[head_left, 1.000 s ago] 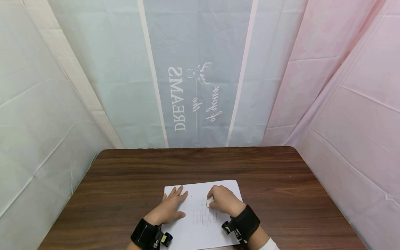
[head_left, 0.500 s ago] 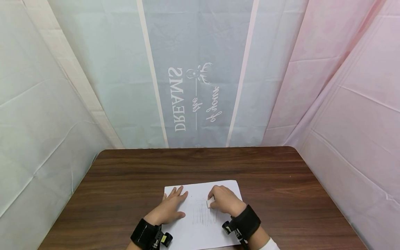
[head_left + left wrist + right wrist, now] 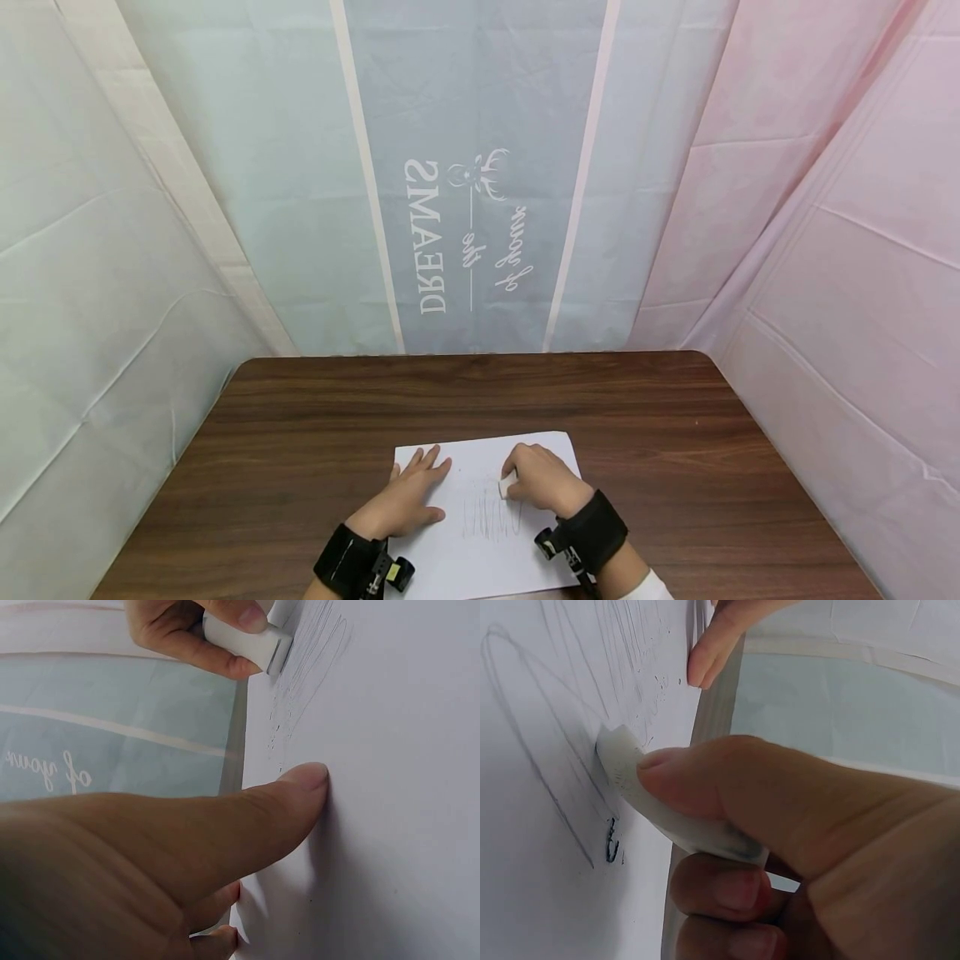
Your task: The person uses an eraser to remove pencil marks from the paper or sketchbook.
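- so my right hand [image 3: 544,482] has its fingers [image 3: 718,886] and thumb pinched around a white eraser [image 3: 660,814], tip touching the paper [image 3: 468,575]
- eraser's at the far right end of my scribbly lines [image 3: 487,517], dark crumbs [image 3: 612,841] just beside it
- left hand [image 3: 403,502] rests on the paper's left side, fingers spread apart
- paper's lying on the brown desk [image 3: 300,442]

White lettering [image 3: 425,240] on blue-grey backdrop cloth [image 3: 472,75] — "DREAMS", "the", "of your", mirrored and running sideways in head view, antlered deer emblem [image 3: 477,173] alongside. Left wrist view — "of your" also readable, mirrored, same cloth.
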